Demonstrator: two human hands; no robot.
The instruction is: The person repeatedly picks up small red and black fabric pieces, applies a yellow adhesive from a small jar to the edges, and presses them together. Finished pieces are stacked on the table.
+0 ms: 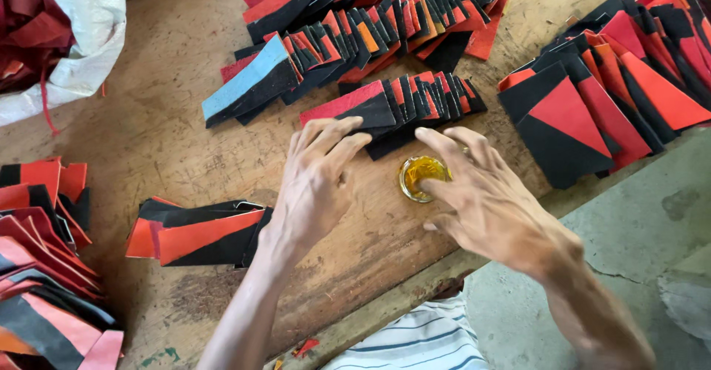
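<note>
My left hand (317, 181) lies flat with its fingers spread, the fingertips resting on the near end of a fanned row of red and black pieces (400, 103). My right hand (485, 200) hovers with fingers apart over a small round glass jar of yellow glue (421, 176), its fingertips at the jar's rim. Neither hand grips anything. The row lies on a worn wooden table (163, 125).
More fanned rows of red, orange and black pieces (363, 22) lie behind, one topped with a blue piece (244, 81). Stacks sit at the right (615, 81), the left (44, 266) and near my left forearm (200, 233). A white sack (81, 37) of scraps is top left.
</note>
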